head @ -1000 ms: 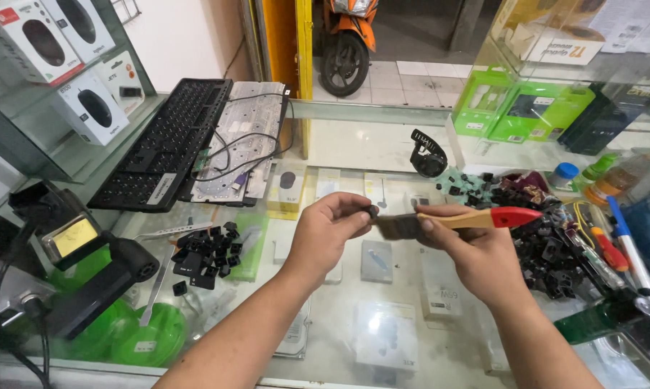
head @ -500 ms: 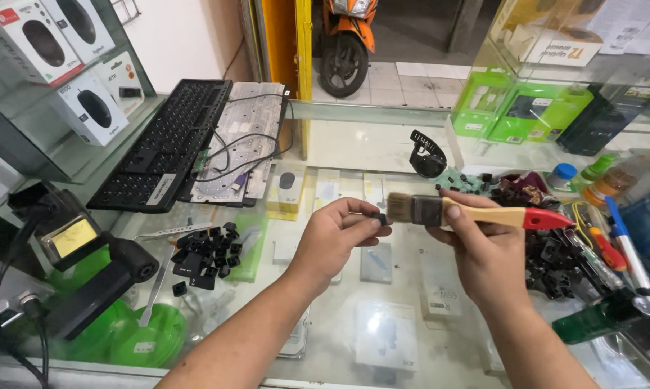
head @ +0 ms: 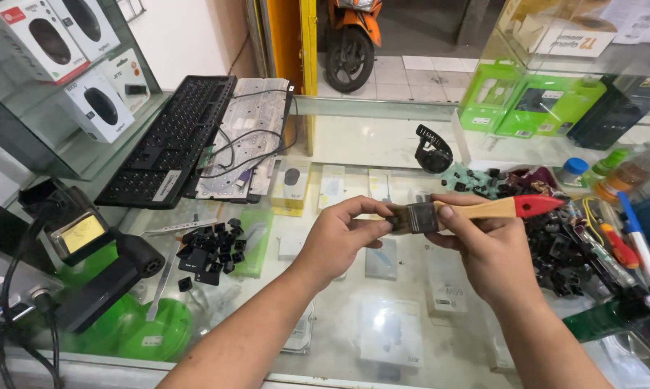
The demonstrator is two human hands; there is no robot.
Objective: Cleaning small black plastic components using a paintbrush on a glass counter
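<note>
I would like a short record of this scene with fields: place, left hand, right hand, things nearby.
place: glass counter of a shop
left hand: left hand pinches the bristle end of a paintbrush
right hand: right hand grips the paintbrush at its metal band; the wooden handle with red tip points right
nearby left: loose black keycaps, black keyboard, bare keyboard plate
nearby right: pile of black keycaps, pens

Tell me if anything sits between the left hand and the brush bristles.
Nothing visible does. The left hand already pinches the bristles of the paintbrush with its fingertips, while the right hand grips the ferrule and wooden handle. Both are held above the glass counter.
</note>
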